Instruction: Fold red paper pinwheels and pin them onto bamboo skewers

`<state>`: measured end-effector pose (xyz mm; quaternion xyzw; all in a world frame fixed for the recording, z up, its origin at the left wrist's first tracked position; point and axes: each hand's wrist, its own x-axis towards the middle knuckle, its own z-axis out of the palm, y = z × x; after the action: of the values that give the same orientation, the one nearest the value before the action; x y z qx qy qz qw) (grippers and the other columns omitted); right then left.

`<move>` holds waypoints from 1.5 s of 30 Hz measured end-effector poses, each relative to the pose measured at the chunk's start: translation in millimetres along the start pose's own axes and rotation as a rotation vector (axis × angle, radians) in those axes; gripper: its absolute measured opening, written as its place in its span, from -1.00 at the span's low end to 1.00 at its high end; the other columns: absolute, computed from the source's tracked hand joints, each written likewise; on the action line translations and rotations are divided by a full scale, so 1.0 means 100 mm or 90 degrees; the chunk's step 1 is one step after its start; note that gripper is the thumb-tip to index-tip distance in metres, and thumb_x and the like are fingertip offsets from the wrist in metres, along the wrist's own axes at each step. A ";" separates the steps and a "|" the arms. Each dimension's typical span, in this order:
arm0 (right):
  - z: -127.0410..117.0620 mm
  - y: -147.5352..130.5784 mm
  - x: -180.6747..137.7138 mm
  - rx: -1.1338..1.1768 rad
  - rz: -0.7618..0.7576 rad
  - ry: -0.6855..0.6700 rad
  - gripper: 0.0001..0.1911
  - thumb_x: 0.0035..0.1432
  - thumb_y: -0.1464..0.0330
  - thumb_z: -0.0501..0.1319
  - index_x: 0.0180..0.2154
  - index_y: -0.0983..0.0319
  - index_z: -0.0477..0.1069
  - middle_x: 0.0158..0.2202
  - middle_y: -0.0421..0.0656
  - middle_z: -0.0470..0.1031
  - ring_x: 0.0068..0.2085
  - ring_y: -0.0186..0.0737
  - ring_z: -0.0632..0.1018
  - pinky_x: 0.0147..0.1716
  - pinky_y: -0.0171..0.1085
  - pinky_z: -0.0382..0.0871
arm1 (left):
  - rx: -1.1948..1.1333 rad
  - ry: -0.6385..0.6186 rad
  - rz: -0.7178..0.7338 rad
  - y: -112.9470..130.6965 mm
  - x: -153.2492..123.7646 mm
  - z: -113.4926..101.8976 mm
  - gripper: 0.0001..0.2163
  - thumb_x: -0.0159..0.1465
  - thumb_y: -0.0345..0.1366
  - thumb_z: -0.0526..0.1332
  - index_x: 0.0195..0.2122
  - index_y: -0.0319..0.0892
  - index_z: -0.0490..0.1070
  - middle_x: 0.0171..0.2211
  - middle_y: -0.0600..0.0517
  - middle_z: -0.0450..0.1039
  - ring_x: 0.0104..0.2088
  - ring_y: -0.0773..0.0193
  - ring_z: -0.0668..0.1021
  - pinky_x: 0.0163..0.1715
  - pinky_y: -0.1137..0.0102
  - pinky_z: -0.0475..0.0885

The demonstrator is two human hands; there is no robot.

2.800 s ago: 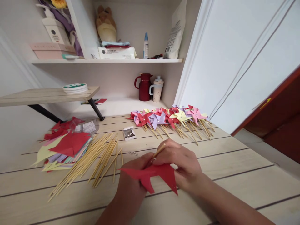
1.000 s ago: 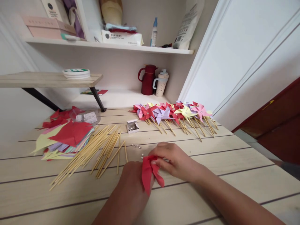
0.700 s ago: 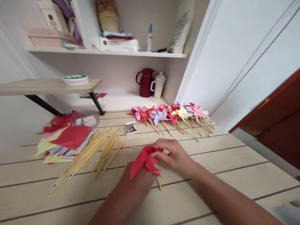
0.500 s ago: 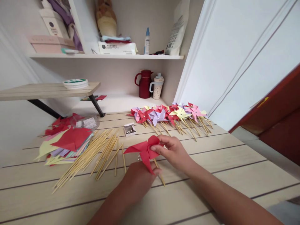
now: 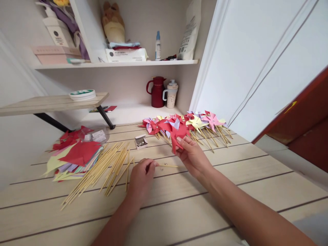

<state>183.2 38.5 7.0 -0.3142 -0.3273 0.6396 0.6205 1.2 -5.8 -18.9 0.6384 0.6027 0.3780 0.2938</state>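
My right hand (image 5: 191,155) holds a folded red paper pinwheel (image 5: 176,131) by its middle, lifted above the wooden table (image 5: 230,177). A thin bamboo stick (image 5: 169,166) runs sideways between my two hands, just over the table. My left hand (image 5: 141,177) rests low on the table with its fingertips pinched together at the stick's left end, near a few small metal pins (image 5: 162,168). Whether those fingers grip the stick or a pin I cannot make out.
Finished pinwheels (image 5: 197,124) lie in a row at the back. Loose bamboo sticks (image 5: 102,172) and coloured paper sheets (image 5: 74,155) lie at the left, a small pin box (image 5: 140,141) behind my hands. A red jug (image 5: 156,91) and cup (image 5: 171,95) stand by the wall.
My right hand has lifted the red pinwheel up and toward the back row. My left hand let go of the paper and dropped to the table by the stick and pins.
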 end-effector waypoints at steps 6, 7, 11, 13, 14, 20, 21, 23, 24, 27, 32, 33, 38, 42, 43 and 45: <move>-0.15 -0.10 0.15 0.009 -0.041 0.029 -0.70 -0.13 0.26 0.53 -0.44 0.20 0.46 -0.51 -0.30 0.52 -0.49 -0.40 0.47 -0.34 -0.32 0.45 | 0.081 0.079 0.103 -0.05 0.10 -0.04 -0.76 0.33 -0.22 0.09 -0.32 -0.14 0.53 -0.34 0.00 0.55 -0.34 0.21 0.55 -0.29 0.34 0.36; -0.16 -0.11 0.15 0.010 -0.042 0.028 -0.69 -0.14 0.26 0.54 -0.44 0.20 0.46 -0.51 -0.31 0.51 -0.49 -0.40 0.48 -0.34 -0.32 0.45 | 0.105 0.080 0.113 -0.06 0.12 -0.04 -0.77 0.32 -0.24 0.10 -0.32 -0.14 0.53 -0.33 0.00 0.55 -0.32 0.21 0.55 -0.27 0.33 0.37; -0.17 -0.12 0.16 0.016 -0.037 0.019 -0.67 -0.16 0.26 0.55 -0.45 0.21 0.45 -0.53 -0.33 0.49 -0.49 -0.42 0.47 -0.34 -0.33 0.46 | 0.196 0.050 0.147 -0.11 0.21 -0.03 -0.80 0.33 -0.29 0.11 -0.32 -0.14 0.53 -0.29 0.00 0.53 -0.28 0.20 0.54 -0.23 0.30 0.38; -0.16 -0.14 0.15 0.025 -0.040 0.014 -0.68 -0.15 0.27 0.54 -0.46 0.22 0.44 -0.54 -0.33 0.48 -0.50 -0.43 0.47 -0.35 -0.33 0.46 | 0.221 0.048 0.167 -0.12 0.24 -0.02 -0.81 0.32 -0.34 0.12 -0.30 -0.14 0.54 -0.26 -0.01 0.53 -0.23 0.19 0.54 -0.19 0.29 0.39; -0.16 -0.15 0.14 0.029 -0.043 0.012 -0.68 -0.14 0.27 0.54 -0.46 0.22 0.44 -0.54 -0.33 0.48 -0.50 -0.43 0.47 -0.36 -0.34 0.45 | 0.228 0.050 0.176 -0.13 0.25 -0.02 -0.82 0.32 -0.36 0.12 -0.30 -0.14 0.54 -0.25 -0.01 0.53 -0.21 0.18 0.54 -0.17 0.28 0.39; -0.15 -0.26 0.13 0.051 -0.057 0.009 -0.69 -0.12 0.29 0.53 -0.46 0.21 0.42 -0.53 -0.32 0.51 -0.49 -0.42 0.47 -0.37 -0.34 0.43 | 0.300 0.025 0.248 -0.02 0.24 0.02 -0.83 0.34 -0.39 0.13 -0.26 -0.15 0.53 -0.24 -0.02 0.54 -0.17 0.16 0.53 -0.12 0.24 0.39; -0.15 -0.27 0.12 0.061 -0.058 0.006 -0.70 -0.12 0.29 0.53 -0.46 0.21 0.43 -0.53 -0.32 0.50 -0.49 -0.43 0.47 -0.37 -0.34 0.43 | 0.328 0.011 0.266 0.02 0.24 0.03 -0.84 0.35 -0.38 0.14 -0.26 -0.15 0.53 -0.24 -0.02 0.54 -0.18 0.15 0.52 -0.12 0.23 0.38; -0.14 -0.30 0.12 0.075 -0.066 0.001 -0.71 -0.12 0.31 0.53 -0.46 0.21 0.44 -0.52 -0.33 0.49 -0.50 -0.44 0.46 -0.36 -0.36 0.43 | 0.390 -0.007 0.314 0.11 0.24 0.07 -0.85 0.36 -0.37 0.15 -0.27 -0.15 0.54 -0.26 -0.02 0.53 -0.19 0.14 0.51 -0.14 0.20 0.35; -0.14 -0.31 0.12 0.077 -0.069 0.000 -0.71 -0.12 0.31 0.53 -0.46 0.21 0.43 -0.52 -0.34 0.49 -0.50 -0.45 0.46 -0.36 -0.36 0.43 | 0.421 -0.015 0.347 0.15 0.24 0.10 -0.85 0.36 -0.36 0.16 -0.27 -0.14 0.54 -0.26 -0.02 0.53 -0.20 0.14 0.50 -0.14 0.19 0.34; -0.15 -0.32 0.12 0.071 -0.068 0.002 -0.69 -0.12 0.29 0.53 -0.47 0.20 0.41 -0.53 -0.34 0.48 -0.49 -0.45 0.46 -0.34 -0.36 0.44 | 0.496 -0.039 0.453 0.25 0.28 0.21 -0.86 0.35 -0.39 0.17 -0.28 -0.13 0.53 -0.27 -0.03 0.53 -0.19 0.13 0.48 -0.10 0.15 0.30; -0.18 -0.33 0.14 0.077 -0.064 0.010 -0.65 -0.16 0.28 0.54 -0.49 0.20 0.38 -0.53 -0.33 0.48 -0.50 -0.44 0.46 -0.35 -0.36 0.44 | 0.562 -0.108 0.587 0.31 0.29 0.40 -0.81 0.31 -0.51 0.17 -0.41 -0.15 0.47 -0.38 -0.01 0.47 -0.24 0.14 0.45 0.01 0.09 0.25; -0.18 -0.33 0.14 0.079 -0.065 0.009 -0.65 -0.17 0.28 0.54 -0.49 0.20 0.39 -0.54 -0.33 0.48 -0.50 -0.44 0.46 -0.35 -0.36 0.44 | 0.570 -0.124 0.610 0.32 0.27 0.44 -0.81 0.30 -0.52 0.17 -0.41 -0.15 0.46 -0.39 0.00 0.46 -0.25 0.15 0.45 0.03 0.09 0.25; -0.17 -0.33 0.14 0.081 -0.063 0.003 -0.67 -0.17 0.29 0.54 -0.48 0.21 0.41 -0.54 -0.33 0.49 -0.49 -0.43 0.47 -0.34 -0.36 0.45 | 0.592 -0.153 0.689 0.33 0.12 0.55 -0.83 0.32 -0.53 0.14 -0.36 -0.17 0.43 -0.40 0.02 0.45 -0.28 0.21 0.45 0.08 0.13 0.26; -0.18 -0.31 0.14 0.065 -0.045 0.006 -0.66 -0.19 0.27 0.55 -0.48 0.21 0.42 -0.55 -0.32 0.50 -0.50 -0.42 0.48 -0.36 -0.35 0.45 | 0.573 -0.157 0.737 0.29 -0.05 0.48 -0.79 0.37 -0.50 0.09 -0.38 -0.15 0.41 -0.43 0.06 0.44 -0.30 0.24 0.45 0.11 0.13 0.26; -0.18 -0.30 0.15 0.061 -0.040 0.006 -0.66 -0.19 0.27 0.55 -0.48 0.21 0.43 -0.55 -0.32 0.51 -0.50 -0.42 0.49 -0.37 -0.35 0.45 | 0.569 -0.162 0.740 0.27 -0.10 0.43 -0.79 0.38 -0.50 0.08 -0.36 -0.15 0.42 -0.42 0.06 0.46 -0.29 0.24 0.45 0.10 0.14 0.27; -0.19 -0.27 0.16 0.050 -0.031 0.000 -0.66 -0.19 0.25 0.55 -0.47 0.21 0.43 -0.55 -0.31 0.51 -0.50 -0.41 0.50 -0.38 -0.35 0.45 | 0.543 -0.185 0.733 0.21 -0.22 0.30 -0.80 0.40 -0.48 0.07 -0.29 -0.14 0.44 -0.38 0.05 0.50 -0.27 0.25 0.47 0.12 0.15 0.27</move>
<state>214.2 55.5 17.4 -0.2815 -0.3094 0.6367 0.6478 38.6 -27.0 -20.4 0.9567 0.2213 0.1166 -0.1488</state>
